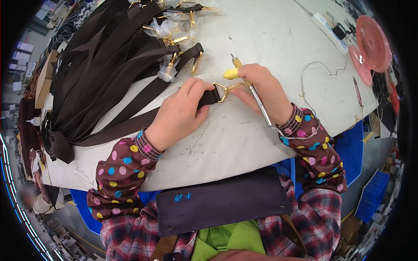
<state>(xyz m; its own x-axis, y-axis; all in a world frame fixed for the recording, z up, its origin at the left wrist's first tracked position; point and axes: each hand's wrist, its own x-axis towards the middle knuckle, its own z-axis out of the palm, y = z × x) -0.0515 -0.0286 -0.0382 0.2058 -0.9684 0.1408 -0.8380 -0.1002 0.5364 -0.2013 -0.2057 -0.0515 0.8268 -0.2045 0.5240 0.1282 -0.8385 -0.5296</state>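
My left hand pinches a dark brown webbing strap close to its end. A gold triangular ring with a metal clasp is fastened at that end, just past my fingers. In my right hand is a slim corded pen-shaped tool, with a gold-coloured front part and a thin tip pointing up and away from me. A yellow finger cot covers one right fingertip. The right thumb is beside the clasp; whether it grips the clasp is hard to make out.
A large bundle of brown straps covers the table's left side, its gold clasps wrapped in clear plastic. At the far right are a power strip, a pink fan and tweezers. A thin cord runs across the white tabletop.
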